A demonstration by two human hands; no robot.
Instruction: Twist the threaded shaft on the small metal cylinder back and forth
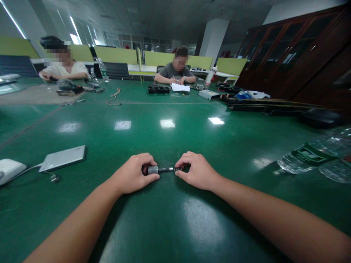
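My left hand [139, 173] is closed around a short metal cylinder [153, 170], whose thin dark shaft [164, 170] points right. At the shaft's bright tip, my right hand [195, 171] pinches a small black ribbed piece [178, 169] that looks like a spring or screw. Tip and ribbed piece lie in line, very close together; whether they touch I cannot tell. Both hands are low over the green table [153, 138], near the middle of the view.
Left of my hands lie a silver slab [64, 157] with a cable and a white device [10, 170]. Plastic bottles [307, 157] lie at the right. Two people sit across the table, near a black tray [158, 89] and dark strips [263, 106].
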